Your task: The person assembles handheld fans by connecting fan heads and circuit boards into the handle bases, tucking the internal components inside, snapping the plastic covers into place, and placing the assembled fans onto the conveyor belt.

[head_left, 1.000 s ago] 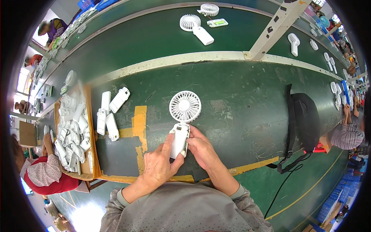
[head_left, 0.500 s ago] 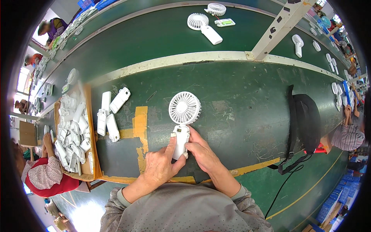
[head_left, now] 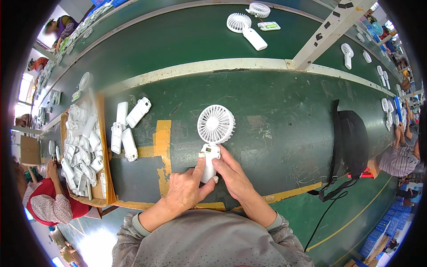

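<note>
A white handheld fan (head_left: 216, 124) lies in front of me on the dark green table, its round grille pointing away and its handle toward me. Both hands close around the handle. My left hand (head_left: 183, 187) presses its finger and thumb along the left side and the lower end. From the right, my right hand (head_left: 233, 175) has its thumb on the handle and a finger along its edge near the neck. A small dark window shows at the top of the handle. To the left lie several loose white handle covers (head_left: 129, 144).
A cardboard box (head_left: 108, 178) full of white plastic parts stands at the left, a person in a red vest (head_left: 49, 200) beyond it. A black bag (head_left: 352, 142) with straps rests at the right. Past the metal rail, a conveyor (head_left: 178, 42) carries fans (head_left: 255, 39).
The view has shifted slightly. Fans on the far conveyor appear a little farther right. My hands keep their hold on the fan handle, with little finger movement.
</note>
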`<state>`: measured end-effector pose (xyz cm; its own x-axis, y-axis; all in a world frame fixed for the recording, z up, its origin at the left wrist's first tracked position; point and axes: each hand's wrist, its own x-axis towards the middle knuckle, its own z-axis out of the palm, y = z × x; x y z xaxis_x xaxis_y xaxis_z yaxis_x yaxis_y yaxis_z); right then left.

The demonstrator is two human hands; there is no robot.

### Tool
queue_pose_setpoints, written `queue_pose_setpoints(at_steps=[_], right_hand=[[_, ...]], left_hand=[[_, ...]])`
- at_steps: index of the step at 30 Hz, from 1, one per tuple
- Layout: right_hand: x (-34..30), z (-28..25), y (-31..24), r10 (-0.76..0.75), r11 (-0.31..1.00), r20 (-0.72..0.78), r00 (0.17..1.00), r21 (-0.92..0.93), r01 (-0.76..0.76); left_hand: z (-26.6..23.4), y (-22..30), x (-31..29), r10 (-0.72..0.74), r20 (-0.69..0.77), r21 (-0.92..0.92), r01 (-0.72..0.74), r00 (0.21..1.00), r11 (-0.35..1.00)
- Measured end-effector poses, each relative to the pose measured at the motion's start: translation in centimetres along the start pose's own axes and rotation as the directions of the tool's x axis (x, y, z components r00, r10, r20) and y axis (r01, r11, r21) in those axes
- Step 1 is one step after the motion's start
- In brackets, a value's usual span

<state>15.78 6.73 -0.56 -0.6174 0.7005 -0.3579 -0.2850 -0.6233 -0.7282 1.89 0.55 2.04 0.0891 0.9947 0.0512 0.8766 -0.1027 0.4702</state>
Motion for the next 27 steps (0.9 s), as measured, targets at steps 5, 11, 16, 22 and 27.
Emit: queue_pose_setpoints(at_steps=[5, 11, 16, 22, 27], right_hand=[[0.4, 0.6, 0.6, -0.060, 0.997, -0.088, 0.994, -0.049, 0.055], [0.7, -0.2, 0.8, -0.082, 0.997, -0.140, 0.987, -0.022, 0.080], [0.3, -0.5, 1.0, -0.109, 0.983, -0.040, 0.993, 0.142, 0.114], [-0.7, 0.5, 0.2, -0.120, 0.981, -0.059, 0.991, 0.147, 0.128], [-0.8, 0.7, 0.0, -0.126, 0.967, -0.084, 0.988, 0.212, 0.142]], left_hand=[[0.4, 0.5, -0.2, 0.019, -0.019, 0.070, -0.017, 1.000, 0.997], [0.1, 1.0, -0.1, -0.056, -0.005, 0.047, 0.056, 0.998, 0.997], [0.4, -1.4, 0.8, -0.299, 0.369, -0.597, 0.471, 0.880, 0.649], [0.0, -0.3, 0.5, -0.183, 0.205, -0.589, 0.271, 0.961, 0.761], [-0.1, -0.1, 0.6, -0.104, 0.062, -0.535, 0.121, 0.993, 0.836]])
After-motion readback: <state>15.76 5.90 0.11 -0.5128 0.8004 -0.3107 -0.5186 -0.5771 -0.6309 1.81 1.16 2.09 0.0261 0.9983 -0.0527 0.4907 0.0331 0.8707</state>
